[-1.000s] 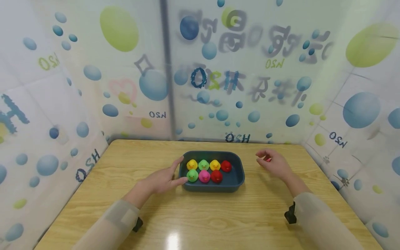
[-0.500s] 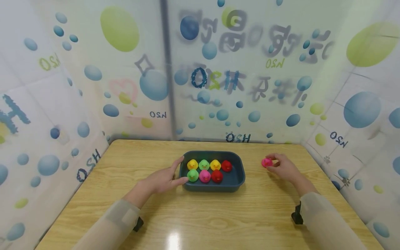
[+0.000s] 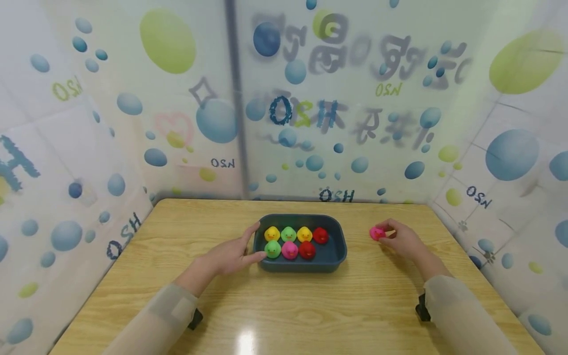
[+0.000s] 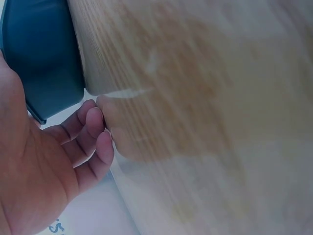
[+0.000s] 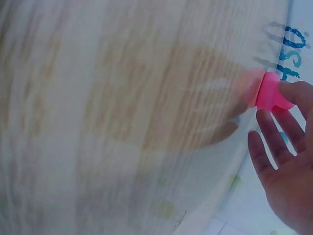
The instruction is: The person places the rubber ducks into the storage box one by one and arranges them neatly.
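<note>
In the head view my left hand [image 3: 231, 254] rests at the left end of a dark blue plastic bin [image 3: 301, 266], thumb and forefinger spread along its rim. In the left wrist view the other fingers [image 4: 94, 122] bend loosely beside the bin. My right hand [image 3: 405, 240] pinches a bright pink rubber duck [image 3: 377, 233] at the tabletop, right of the bin. In the right wrist view the thumb lies against the duck [image 5: 269, 92], and the lower fingers extend freely. Inside the bin sit yellow, green, red and pink rubber ducks in two rows.
The bin stands on a wood-grain table [image 3: 284, 305], its right part showing bare floor. Patterned curtains [image 3: 288, 162] enclose the table at the back and on both sides. Dark wrist devices [image 3: 423, 308] sit under the sleeves.
My right hand has moved slightly right and down; the pink duck, mostly hidden in the fingers one second ago, now shows at the table. My left hand and the bin stay put.
</note>
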Demonstrator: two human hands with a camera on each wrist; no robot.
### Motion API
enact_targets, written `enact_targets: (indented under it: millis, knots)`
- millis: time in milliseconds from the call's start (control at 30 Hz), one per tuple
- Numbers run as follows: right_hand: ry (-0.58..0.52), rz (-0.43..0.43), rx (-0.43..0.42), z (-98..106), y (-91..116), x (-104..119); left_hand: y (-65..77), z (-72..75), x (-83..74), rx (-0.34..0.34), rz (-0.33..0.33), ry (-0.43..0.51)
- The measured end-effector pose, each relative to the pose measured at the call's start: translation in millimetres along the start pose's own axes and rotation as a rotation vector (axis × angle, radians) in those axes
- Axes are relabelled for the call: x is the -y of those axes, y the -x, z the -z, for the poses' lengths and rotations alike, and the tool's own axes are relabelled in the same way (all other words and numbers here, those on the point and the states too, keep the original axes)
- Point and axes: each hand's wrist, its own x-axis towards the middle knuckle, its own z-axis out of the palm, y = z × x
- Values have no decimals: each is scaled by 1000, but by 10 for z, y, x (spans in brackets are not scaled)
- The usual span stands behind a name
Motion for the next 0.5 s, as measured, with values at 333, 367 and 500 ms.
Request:
enact_targets:
  millis: [333,367,500]
  knots:
    - [-5,-23,4,-19,21,30,-4,9,14,-1,4,-4]
    - [-4,-23,3,-18,26,33,-5,11,12,-1,4,-5]
    - [0,-28,2,-16,49,34,-4,8,3,0,0,-5]
